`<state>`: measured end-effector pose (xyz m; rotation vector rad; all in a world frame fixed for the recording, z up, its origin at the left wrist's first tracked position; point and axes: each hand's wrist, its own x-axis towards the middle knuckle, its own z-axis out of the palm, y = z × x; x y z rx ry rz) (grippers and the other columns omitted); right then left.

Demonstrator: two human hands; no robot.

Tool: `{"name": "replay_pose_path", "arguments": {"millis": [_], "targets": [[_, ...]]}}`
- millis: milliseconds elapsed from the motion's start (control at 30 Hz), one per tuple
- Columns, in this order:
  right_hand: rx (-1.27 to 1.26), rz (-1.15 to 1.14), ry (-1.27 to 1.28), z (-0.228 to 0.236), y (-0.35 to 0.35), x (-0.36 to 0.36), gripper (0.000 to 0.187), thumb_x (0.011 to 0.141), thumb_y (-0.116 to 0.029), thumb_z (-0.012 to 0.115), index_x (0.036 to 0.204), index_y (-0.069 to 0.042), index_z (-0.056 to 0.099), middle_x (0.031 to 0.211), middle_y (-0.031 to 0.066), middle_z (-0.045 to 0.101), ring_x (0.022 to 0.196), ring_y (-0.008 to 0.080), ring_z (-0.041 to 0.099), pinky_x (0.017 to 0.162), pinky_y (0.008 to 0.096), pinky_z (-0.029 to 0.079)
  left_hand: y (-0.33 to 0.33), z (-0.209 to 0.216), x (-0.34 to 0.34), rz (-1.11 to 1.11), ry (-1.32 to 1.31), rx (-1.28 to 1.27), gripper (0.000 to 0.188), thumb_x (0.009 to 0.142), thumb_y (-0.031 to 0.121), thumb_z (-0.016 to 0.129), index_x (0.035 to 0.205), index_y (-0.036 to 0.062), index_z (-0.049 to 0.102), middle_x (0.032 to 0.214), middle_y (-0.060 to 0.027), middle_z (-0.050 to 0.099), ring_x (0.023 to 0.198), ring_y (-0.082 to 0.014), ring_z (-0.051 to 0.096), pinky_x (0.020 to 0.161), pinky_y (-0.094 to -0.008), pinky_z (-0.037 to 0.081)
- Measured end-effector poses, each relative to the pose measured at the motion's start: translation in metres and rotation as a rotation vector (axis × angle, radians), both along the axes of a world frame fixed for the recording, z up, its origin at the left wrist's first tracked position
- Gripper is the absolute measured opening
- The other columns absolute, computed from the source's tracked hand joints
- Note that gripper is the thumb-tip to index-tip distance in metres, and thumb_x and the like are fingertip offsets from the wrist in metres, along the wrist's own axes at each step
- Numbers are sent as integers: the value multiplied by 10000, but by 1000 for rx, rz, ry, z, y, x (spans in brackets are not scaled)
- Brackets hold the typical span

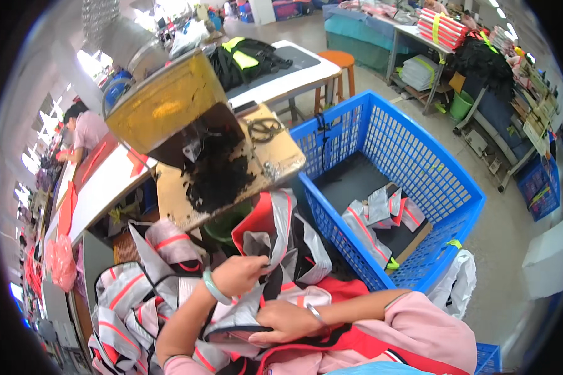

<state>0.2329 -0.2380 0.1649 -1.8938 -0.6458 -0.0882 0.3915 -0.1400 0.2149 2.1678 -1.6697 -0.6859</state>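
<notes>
The left hand (241, 275) pinched a silvery-grey fabric piece with coral-red trim (281, 232) at twelve o'clock; the right hand (288, 320) lay in grey cloth (236, 317) (fingertips hidden, grip impossible to tell). Lifting toward eleven o'clock risked smearing the piece with loose black lint (222, 182) from the tan wooden board (172, 200).

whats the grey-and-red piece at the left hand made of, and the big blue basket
Grey-and-red piece: probably coated synthetic fabric, slightly shiny; it bends and creases like cloth. Big blue basket: most likely moulded plastic, semi-glossy, judging by its even colour and regular lattice walls.
</notes>
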Motion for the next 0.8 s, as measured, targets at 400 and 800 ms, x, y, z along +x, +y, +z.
{"name": "replay_pose_path", "arguments": {"millis": [400,800], "targets": [[-509,163,-317,48,-154,96,408,865,-438,617,1072,-92,679,1181,135,614,1102,345,562,1043,476,359,37,62,-54,-71,13,-162,242,780,-22,558,1017,26,554,833,-163,605,776,-354,620,659,-445,480],[432,59,456,1,-67,36,202,888,-141,648,1056,-30,663,907,43,673,823,133,615,734,289,481,39,120,-43,565,-183,-749,189,809,55,673,973,-28,628,798,-112,616,623,-203,557,585,-276,444]]}}
